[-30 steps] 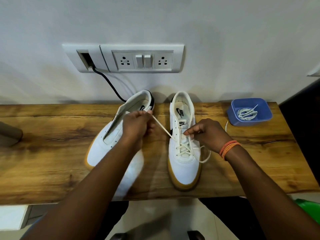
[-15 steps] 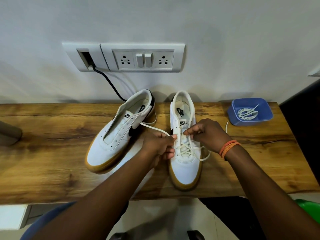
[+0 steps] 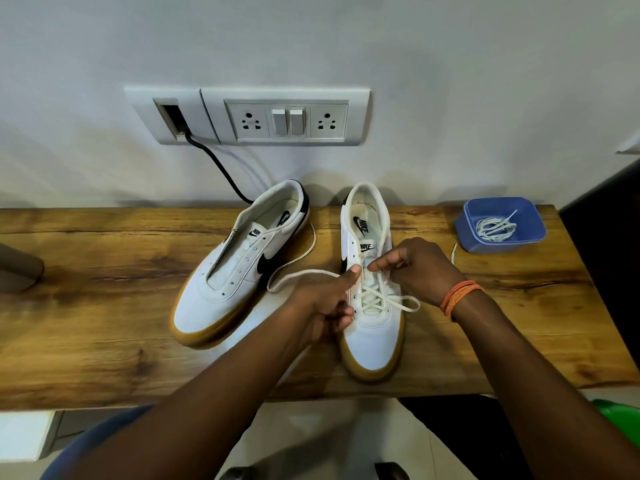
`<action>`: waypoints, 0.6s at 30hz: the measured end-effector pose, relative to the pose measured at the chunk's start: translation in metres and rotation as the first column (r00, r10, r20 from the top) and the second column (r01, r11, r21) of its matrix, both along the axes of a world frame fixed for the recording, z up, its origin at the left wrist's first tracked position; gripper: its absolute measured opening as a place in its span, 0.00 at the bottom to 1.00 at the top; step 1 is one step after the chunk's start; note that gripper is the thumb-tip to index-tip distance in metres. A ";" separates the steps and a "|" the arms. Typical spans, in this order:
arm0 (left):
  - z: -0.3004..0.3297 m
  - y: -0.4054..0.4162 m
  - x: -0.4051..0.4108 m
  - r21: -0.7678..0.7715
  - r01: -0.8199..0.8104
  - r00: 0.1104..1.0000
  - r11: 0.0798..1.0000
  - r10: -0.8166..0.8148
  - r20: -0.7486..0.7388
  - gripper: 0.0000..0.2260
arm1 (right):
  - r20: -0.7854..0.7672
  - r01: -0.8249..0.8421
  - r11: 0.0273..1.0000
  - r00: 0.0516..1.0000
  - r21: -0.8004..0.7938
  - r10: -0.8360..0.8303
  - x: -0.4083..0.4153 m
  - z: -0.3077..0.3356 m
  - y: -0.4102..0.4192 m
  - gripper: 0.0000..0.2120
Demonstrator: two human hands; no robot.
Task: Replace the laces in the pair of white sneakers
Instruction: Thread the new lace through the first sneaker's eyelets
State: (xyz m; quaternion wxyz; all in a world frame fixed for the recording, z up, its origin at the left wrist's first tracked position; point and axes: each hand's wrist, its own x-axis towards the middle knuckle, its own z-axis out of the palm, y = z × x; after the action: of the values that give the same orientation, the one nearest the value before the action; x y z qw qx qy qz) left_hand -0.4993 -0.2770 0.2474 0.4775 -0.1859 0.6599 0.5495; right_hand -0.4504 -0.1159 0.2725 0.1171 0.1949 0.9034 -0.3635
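Head view: I see my left hand curled on the lace beside the right sneaker on the bench. My right hand pinches lace at its eyelets; the left sneaker lies unlaced

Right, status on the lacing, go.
Both hands on the lace: left hand grips one end, right hand pinches at the eyelets. Right shoe half laced. Left shoe unlaced. Nothing in the way.

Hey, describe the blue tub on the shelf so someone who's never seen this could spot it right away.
Start at the wooden shelf under the wall sockets and follow it to its far right end. The blue tub sits there, right of both sneakers, the only coloured container, with a bundle of white laces coiled inside.
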 end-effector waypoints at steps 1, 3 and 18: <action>-0.004 0.001 0.001 0.023 -0.040 0.999 0.999 0.040 -0.009 0.18 | 0.001 0.002 1.000 1.000 -0.004 -0.002 0.000 0.000 -0.001 0.17; -0.011 0.000 0.000 0.052 -0.117 0.991 0.992 0.120 -0.056 0.13 | 0.005 0.004 1.000 1.000 -0.006 -0.004 0.000 0.001 -0.002 0.17; -0.003 -0.002 -0.004 0.035 -0.018 0.995 0.999 0.014 0.094 0.20 | 0.008 0.003 1.000 1.000 0.013 -0.003 0.000 0.000 -0.001 0.17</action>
State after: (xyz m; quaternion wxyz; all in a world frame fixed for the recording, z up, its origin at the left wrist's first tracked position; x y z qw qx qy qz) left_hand -0.5036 -0.2793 0.2448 0.5068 -0.2082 0.6254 0.5556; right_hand -0.4508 -0.1166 0.2729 0.1190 0.1984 0.9051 -0.3568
